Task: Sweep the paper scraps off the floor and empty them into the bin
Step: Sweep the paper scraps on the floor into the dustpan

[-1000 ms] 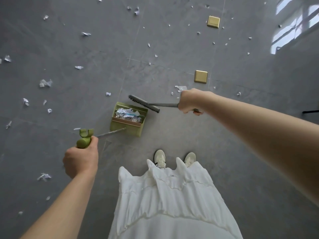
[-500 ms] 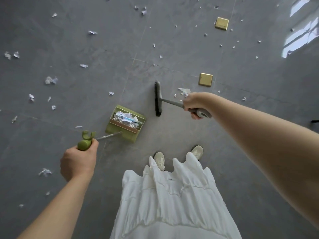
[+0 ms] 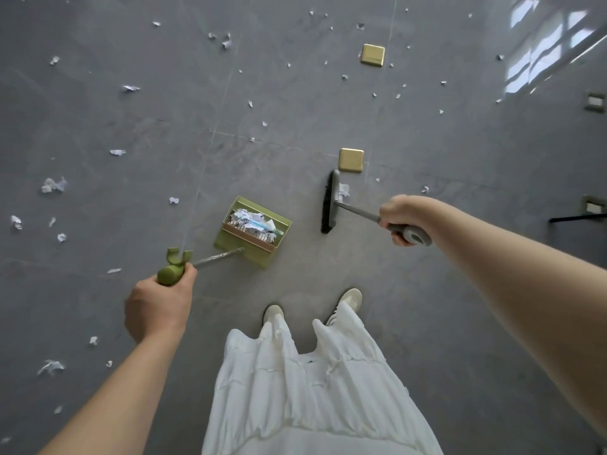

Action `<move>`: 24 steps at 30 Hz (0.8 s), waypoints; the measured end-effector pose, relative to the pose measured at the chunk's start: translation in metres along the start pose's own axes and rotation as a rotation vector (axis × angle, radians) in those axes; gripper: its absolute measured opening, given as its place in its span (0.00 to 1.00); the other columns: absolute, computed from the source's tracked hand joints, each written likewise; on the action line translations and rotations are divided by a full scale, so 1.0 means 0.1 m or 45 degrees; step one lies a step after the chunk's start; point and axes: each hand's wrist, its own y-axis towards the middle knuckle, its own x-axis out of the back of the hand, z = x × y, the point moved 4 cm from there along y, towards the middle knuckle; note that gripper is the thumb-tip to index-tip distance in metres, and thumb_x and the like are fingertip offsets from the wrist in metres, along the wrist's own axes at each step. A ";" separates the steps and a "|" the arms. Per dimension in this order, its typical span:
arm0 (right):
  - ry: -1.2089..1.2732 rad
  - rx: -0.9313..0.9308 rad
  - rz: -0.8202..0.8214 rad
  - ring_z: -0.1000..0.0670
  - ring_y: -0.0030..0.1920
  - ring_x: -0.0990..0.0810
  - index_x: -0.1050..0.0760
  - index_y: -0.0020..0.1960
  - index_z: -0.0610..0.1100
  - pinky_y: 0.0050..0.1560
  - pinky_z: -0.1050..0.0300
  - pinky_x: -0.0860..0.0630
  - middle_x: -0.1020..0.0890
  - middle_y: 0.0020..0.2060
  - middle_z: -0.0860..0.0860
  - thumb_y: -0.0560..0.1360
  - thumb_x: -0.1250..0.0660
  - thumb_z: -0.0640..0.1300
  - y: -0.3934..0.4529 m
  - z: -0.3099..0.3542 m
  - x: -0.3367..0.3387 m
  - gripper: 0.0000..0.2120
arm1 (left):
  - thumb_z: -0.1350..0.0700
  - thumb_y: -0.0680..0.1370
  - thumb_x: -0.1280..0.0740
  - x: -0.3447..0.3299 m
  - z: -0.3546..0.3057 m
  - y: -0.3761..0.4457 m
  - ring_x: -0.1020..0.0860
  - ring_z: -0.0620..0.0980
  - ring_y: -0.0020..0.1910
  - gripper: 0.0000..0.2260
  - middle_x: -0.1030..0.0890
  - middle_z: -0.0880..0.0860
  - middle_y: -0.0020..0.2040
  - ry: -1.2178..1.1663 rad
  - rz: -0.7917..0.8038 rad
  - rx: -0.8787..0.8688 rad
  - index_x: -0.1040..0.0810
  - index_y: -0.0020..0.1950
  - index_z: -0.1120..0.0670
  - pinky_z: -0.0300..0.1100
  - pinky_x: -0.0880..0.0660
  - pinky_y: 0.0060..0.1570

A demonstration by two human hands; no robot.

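My left hand (image 3: 159,302) grips the green handle end of a long-handled green dustpan (image 3: 254,233). The pan sits on the grey floor ahead of my feet and holds a heap of paper scraps (image 3: 254,223). My right hand (image 3: 402,218) grips the grey handle of a broom; its black brush head (image 3: 328,203) stands to the right of the pan, apart from it. One white scrap (image 3: 344,191) lies just right of the brush head. Several more scraps (image 3: 52,185) are strewn over the floor to the left and far ahead.
Two brass square floor plates (image 3: 351,160) (image 3: 372,54) are set into the floor, one just beyond the brush head. My white skirt and shoes (image 3: 348,297) fill the bottom middle. Grey floor sockets (image 3: 594,205) and a dark bar lie at the right edge. No bin is in view.
The broom head has swung from over the dustpan out to the right and now stands lengthwise near the closer brass plate. The dustpan has stayed in place with its load.
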 end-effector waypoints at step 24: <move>0.043 -0.021 -0.538 0.49 0.13 0.30 0.29 0.58 0.33 0.16 0.67 0.37 0.20 0.35 0.36 0.78 0.46 0.37 0.42 -1.57 2.05 0.13 | 0.43 0.74 0.28 -1.35 -1.76 -1.20 0.28 0.61 0.39 0.19 0.20 0.69 0.43 0.069 0.193 -0.349 0.27 0.33 0.56 0.48 0.33 0.41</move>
